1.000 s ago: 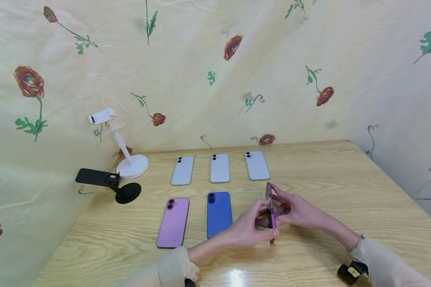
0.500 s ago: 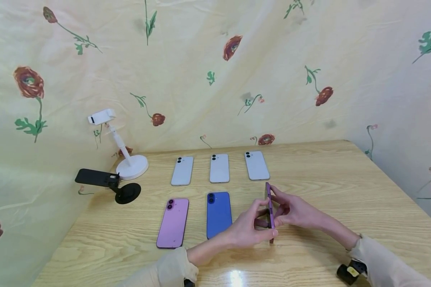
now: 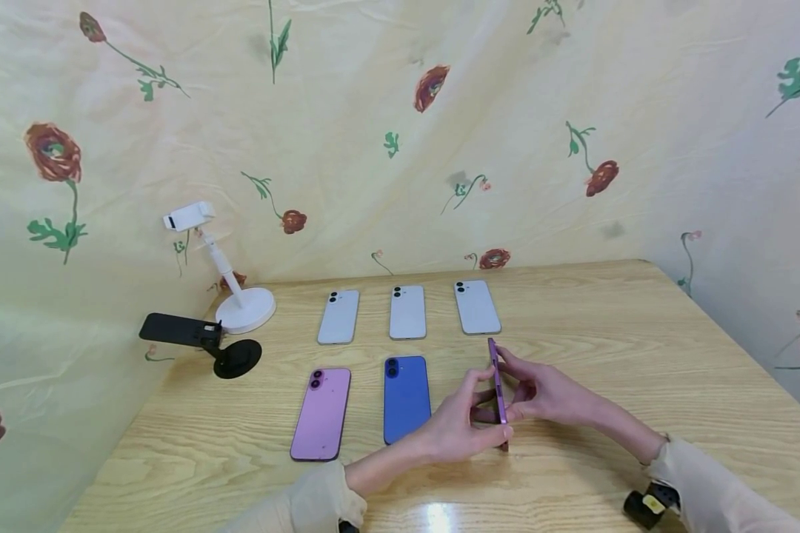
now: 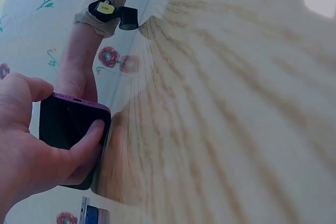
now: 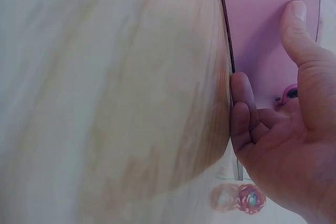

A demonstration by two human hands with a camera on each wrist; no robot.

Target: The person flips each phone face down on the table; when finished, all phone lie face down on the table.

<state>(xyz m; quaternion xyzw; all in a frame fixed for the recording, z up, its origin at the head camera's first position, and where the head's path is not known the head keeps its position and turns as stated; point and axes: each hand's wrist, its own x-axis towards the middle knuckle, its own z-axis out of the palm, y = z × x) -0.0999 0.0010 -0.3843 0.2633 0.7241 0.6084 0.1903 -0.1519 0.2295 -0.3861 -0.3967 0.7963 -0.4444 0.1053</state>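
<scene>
Both hands hold a pink-purple smartphone (image 3: 498,389) that stands on its long side edge, near the middle of the table. My left hand (image 3: 456,423) grips it from the dark screen side, its thumb at the near end. From the back side, my right hand (image 3: 550,394) grips the far end. In the left wrist view the black screen of the smartphone (image 4: 63,121) shows, with the left thumb across it. The right wrist view shows the smartphone's pink back (image 5: 257,30) under the right thumb; the fingers partly cover its camera end.
Left of the hands lie a blue phone (image 3: 407,400) and a pink phone (image 3: 321,414), backs up. Behind them is a row of white phones (image 3: 408,312). A white phone stand (image 3: 247,311) and a black one (image 3: 238,359) stand at the left, near the flowered cloth (image 3: 347,148).
The held smartphone's upper edge has tipped slightly to the left, and the fingers have moved a little with it. The other phones and both stands are where they were.
</scene>
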